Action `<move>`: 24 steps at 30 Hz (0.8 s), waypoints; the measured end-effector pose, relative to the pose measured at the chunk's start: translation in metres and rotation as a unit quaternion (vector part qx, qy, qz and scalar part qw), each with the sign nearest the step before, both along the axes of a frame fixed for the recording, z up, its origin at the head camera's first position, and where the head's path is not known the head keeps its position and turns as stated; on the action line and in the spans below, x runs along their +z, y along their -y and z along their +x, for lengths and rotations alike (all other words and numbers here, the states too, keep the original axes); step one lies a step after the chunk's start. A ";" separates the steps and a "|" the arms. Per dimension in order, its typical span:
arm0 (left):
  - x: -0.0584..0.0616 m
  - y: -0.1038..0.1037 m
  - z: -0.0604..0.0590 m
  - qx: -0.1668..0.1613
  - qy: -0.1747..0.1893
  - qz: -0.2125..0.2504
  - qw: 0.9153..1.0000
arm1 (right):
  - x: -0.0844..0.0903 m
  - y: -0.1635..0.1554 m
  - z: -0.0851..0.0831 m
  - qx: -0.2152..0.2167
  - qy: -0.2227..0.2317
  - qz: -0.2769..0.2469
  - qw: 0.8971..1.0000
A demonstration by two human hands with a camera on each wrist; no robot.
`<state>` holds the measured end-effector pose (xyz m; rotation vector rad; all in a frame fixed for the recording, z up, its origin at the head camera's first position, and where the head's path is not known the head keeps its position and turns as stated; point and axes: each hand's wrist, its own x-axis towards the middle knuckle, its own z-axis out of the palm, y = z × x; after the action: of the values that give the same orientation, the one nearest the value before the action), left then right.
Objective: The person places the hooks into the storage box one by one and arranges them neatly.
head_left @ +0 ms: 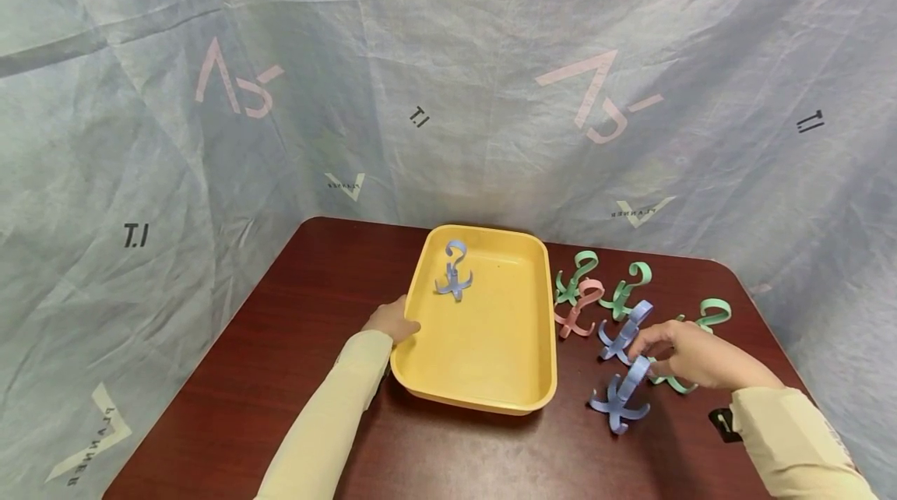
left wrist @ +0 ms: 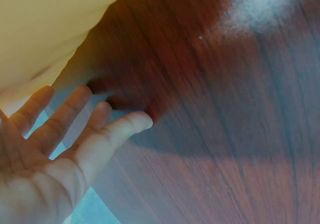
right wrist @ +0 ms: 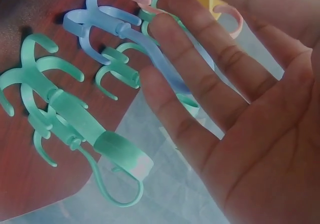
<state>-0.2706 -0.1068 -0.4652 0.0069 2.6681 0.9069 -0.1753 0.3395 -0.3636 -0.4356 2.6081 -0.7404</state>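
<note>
A yellow tray lies on the table, with one blue claw hook hanger inside it near the upper left. My left hand holds the tray's left side, thumb over the rim; in the left wrist view its fingers extend along the outside. At the right, my right hand pinches the curved top of the nearest blue hook hanger; the exact contact is partly hidden. Another blue hanger lies just beyond the fingers. A green hanger is beside the hand in the right wrist view.
A pink hanger and green hangers lie between the tray and my right hand, some overlapping. The dark wooden table ends at a grey printed curtain behind.
</note>
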 end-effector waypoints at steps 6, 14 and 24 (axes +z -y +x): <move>-0.003 0.000 -0.002 0.000 0.001 0.002 1.000 | -0.003 0.004 0.000 0.023 -0.039 -0.010 0.999; -0.006 0.001 -0.003 0.004 0.006 0.003 1.000 | -0.006 0.013 -0.002 0.025 -0.071 -0.012 0.997; -0.006 0.001 -0.003 -0.003 0.000 -0.007 1.000 | -0.006 0.025 -0.003 0.007 -0.127 0.001 0.992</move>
<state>-0.2736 -0.1079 -0.4708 0.0121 2.6728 0.8860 -0.1783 0.3144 -0.3694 -0.5811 2.8373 -0.7180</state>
